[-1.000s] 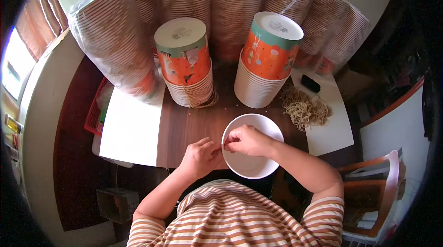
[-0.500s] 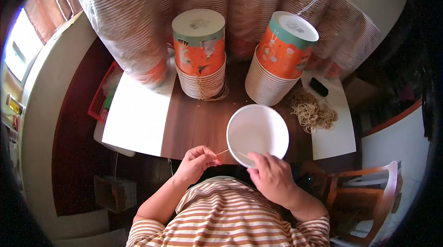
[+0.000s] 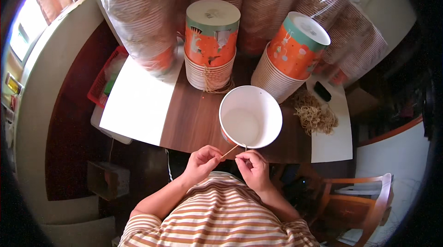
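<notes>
At the counter's point(image 3: 198, 129) near edge, our left hand point(image 3: 201, 163) pinches cord point(image 3: 230, 152); right hand point(image 3: 254, 168), grip we can't tell! Likely light, stiff bucket point(image 3: 249, 122): take its rim point(image 3: 249, 86).

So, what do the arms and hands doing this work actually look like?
They are a person's own: the left hand and right hand are bare, with no gloves. The forearms are bare too, with no cables on them. The sleeves reach roughly to the elbows, striped brown and white like the shirt.
</notes>
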### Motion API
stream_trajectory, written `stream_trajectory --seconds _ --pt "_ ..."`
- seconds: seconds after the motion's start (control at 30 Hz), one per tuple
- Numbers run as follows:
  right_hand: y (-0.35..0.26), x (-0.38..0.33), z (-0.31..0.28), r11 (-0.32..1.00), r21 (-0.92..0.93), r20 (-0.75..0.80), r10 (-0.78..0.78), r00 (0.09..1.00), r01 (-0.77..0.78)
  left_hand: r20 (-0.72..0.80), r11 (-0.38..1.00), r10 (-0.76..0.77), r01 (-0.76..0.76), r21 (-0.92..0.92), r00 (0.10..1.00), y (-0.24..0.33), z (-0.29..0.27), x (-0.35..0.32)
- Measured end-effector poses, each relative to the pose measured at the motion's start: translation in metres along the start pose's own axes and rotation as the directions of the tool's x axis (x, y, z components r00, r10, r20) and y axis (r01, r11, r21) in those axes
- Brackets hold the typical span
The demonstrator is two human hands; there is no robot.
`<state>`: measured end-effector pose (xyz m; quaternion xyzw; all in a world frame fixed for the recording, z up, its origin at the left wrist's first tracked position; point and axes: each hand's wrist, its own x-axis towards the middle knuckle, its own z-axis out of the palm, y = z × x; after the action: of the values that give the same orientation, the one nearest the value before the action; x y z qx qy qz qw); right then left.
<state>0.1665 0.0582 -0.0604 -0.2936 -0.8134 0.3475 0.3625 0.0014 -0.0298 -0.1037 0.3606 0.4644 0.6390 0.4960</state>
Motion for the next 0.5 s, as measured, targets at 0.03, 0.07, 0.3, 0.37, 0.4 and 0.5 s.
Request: stream_trajectory --seconds 0.03,0.07,0.3,0.37,0.4,0.5 --pt "0.0 0.001 0.001 0.987 0.101 0.063 0.122 0.991 -0.128 -0.008 0.998 0.04 -0.04 0.044 0.999 0.001 0.002 -0.003" --pt "-0.001 0.001 0.003 0.947 0.191 0.136 0.235 0.962 -0.258 -0.04 0.998 -0.005 0.008 0.059 0.999 0.003 0.004 -0.006" --pt "0.005 -0.002 0.022 0.851 0.429 0.171 0.253 0.952 -0.304 0.104 0.84 0.212 -0.235 0.489 0.972 0.017 0.009 -0.004" --pt "0.008 -0.004 0.022 0.835 0.444 0.193 0.263 0.945 -0.323 0.086 0.885 0.136 -0.16 0.437 0.987 0.015 0.002 -0.002" --pt "0.011 -0.005 0.022 0.777 0.49 0.255 0.305 0.918 -0.395 0.01 0.96 -0.022 0.018 0.28 1.0 0.013 -0.001 -0.003" --pt "0.015 -0.008 0.021 0.669 0.546 0.368 0.35 0.862 -0.505 0.053 0.98 -0.103 0.092 0.175 0.993 0.03 0.006 0.008"
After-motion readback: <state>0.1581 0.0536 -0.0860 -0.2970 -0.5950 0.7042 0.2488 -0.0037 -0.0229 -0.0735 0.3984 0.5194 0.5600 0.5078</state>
